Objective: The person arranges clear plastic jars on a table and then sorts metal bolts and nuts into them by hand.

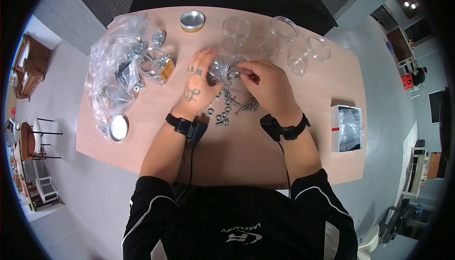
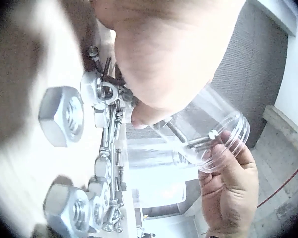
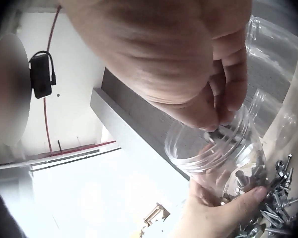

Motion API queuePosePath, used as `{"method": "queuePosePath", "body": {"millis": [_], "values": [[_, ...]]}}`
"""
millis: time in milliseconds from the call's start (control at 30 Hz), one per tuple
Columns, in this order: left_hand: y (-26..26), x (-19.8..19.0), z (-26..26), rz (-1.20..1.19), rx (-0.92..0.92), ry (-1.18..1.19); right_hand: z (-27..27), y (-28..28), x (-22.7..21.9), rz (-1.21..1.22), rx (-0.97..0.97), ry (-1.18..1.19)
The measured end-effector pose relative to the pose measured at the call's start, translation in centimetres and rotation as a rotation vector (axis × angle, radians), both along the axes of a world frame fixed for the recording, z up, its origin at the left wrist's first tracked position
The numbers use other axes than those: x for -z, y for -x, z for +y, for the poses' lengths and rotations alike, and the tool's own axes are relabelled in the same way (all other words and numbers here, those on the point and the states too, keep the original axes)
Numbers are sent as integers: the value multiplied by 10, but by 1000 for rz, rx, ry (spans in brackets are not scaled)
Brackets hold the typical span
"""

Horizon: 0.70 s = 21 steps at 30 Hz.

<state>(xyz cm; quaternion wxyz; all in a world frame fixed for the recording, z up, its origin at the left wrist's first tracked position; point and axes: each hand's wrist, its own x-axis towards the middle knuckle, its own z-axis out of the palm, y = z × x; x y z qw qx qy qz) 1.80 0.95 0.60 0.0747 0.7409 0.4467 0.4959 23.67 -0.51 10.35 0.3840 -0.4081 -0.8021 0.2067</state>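
Note:
My left hand [image 1: 196, 82] grips a clear plastic jar [image 2: 211, 111] that lies tilted, its mouth facing my right hand. Several metal bolts [image 2: 175, 131] show through the jar wall. At the jar's mouth, my right hand [image 1: 276, 85] has thumb and fingertips inside the rim, pinching a small metal bolt [image 3: 217, 134] that they partly hide. Below the jar, loose screws [image 1: 249, 103] lie in a heap on the table, with hex nuts [image 2: 62, 116] close by on the side of my left wrist.
Three clear jars [image 1: 297, 66] stand along the back right. A silver-topped lid [image 1: 192, 21] lies at the back, another lid [image 1: 118, 128] at front left. Plastic bags [image 1: 102, 80] of hardware cover the left side, beside a labelled jar [image 1: 156, 70]. A white box [image 1: 348, 127] sits right.

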Motion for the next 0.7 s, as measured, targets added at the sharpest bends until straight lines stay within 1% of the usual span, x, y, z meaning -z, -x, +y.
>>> {"method": "queuePosePath", "body": {"millis": [67,133,200,233,267,300,433,500,633,700], "values": [[0,1,0,14,-19,-8,-3,1,-4,95,7,72],[2,4,1,28,-38,-16,-2,0,-4,130,26,36],[3,8,3,-145,-17,78,-2,-3,-5,164,44,1],[3,5,2,-146,-18,77,-2,-5,-7,175,92,27],[4,2,1,-220,-40,144,-1,-6,-8,187,139,52],[4,0,-1,-295,-60,214,-1,-7,-8,187,139,53],[3,1,0,-316,-86,214,4,-11,-4,220,140,109],[0,4,-1,-422,-113,255,7,-12,-1,216,142,126],[3,14,3,-415,-150,236,10,-13,4,180,131,153],[6,20,5,-315,-199,160,10,-14,4,186,143,149]]}}
